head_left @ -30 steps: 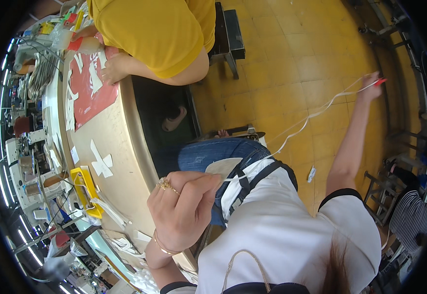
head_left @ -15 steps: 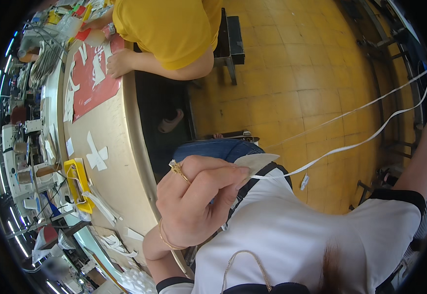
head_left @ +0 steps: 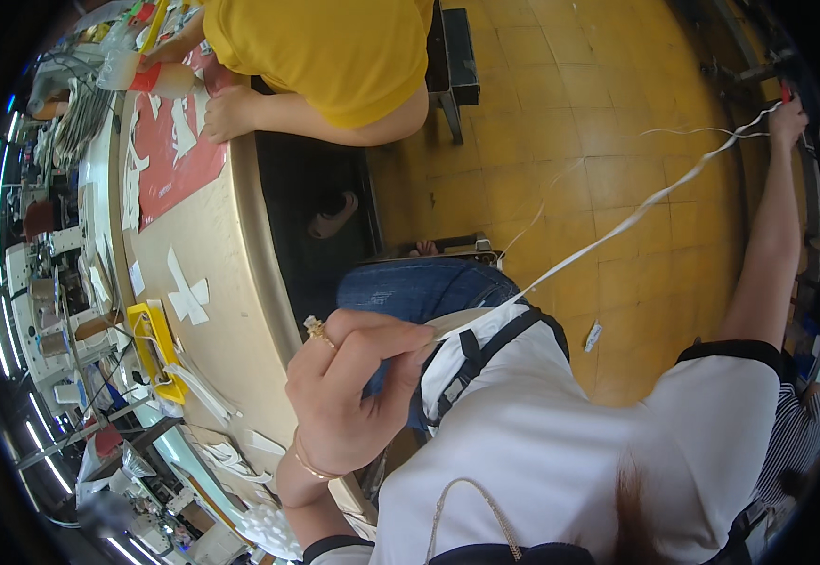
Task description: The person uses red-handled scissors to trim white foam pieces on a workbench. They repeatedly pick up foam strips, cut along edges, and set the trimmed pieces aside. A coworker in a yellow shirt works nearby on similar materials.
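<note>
In front of my body, my left hand (head_left: 346,391) is closed in a pinch, thumb against forefinger. Between those fingertips sits a pale, flat, pointed piece (head_left: 462,323) with one end of a long white strip (head_left: 617,231). The strip runs taut and slightly twisted up to the far right. There my right hand (head_left: 788,124), arm stretched out, is closed round the strip's other end. A small red thing (head_left: 786,92) shows at the fingers of that hand; its kind is too small to make out. Thin loose threads (head_left: 546,202) hang near the strip.
Left of me runs a work table (head_left: 221,207) with white cut pieces (head_left: 186,294) and a yellow tray (head_left: 141,325). A co-worker in a yellow shirt (head_left: 325,56) leans over a red sheet (head_left: 179,174), holding a bottle (head_left: 167,81). Sewing machines (head_left: 38,311) stand beyond; a black stool (head_left: 460,56) is ahead.
My right hand has come into view at the far right, reaching farther forward. The white strip has straightened and swung upward. My left hand has shifted slightly left, still pinching.
</note>
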The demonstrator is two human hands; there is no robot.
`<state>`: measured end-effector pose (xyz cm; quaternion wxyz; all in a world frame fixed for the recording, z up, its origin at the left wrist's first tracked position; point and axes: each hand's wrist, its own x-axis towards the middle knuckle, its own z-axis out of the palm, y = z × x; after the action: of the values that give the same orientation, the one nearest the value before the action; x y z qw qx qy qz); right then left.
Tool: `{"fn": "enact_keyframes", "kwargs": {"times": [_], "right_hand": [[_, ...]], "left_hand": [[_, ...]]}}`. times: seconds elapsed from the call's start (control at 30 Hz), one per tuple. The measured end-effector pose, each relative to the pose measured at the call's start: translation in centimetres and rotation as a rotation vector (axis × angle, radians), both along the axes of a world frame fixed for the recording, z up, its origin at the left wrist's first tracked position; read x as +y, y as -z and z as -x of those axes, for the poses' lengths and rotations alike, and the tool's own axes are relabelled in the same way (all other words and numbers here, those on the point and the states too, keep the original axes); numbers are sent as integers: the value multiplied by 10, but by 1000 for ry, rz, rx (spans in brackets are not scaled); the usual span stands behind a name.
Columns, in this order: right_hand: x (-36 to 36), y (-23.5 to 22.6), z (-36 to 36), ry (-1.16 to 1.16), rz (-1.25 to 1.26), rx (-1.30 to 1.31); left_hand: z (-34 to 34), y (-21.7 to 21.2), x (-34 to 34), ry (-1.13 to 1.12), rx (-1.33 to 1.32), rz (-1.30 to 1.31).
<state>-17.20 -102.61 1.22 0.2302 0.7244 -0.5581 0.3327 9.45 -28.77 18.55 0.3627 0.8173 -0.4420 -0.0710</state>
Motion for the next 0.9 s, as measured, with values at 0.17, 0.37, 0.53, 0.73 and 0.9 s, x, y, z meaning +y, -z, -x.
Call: {"fn": "enact_keyframes", "kwargs": {"times": [0.17,0.37,0.53,0.73,0.9], "right_hand": [[18,159,27,22,-1322,-142],[232,329,36,-114,-1311,-192],[475,416,2,242,-1837,-728],[593,392,-83,197,-2199,-434],[604,413,-109,341,-2403,-336]], "left_hand": [[-2,-3,5,-104,27,-42],[-6,7,25,-214,87,-141],[-10,19,41,-292,119,-183],[-12,29,42,-373,151,-251],[-8,31,40,-395,128,-268]]}}
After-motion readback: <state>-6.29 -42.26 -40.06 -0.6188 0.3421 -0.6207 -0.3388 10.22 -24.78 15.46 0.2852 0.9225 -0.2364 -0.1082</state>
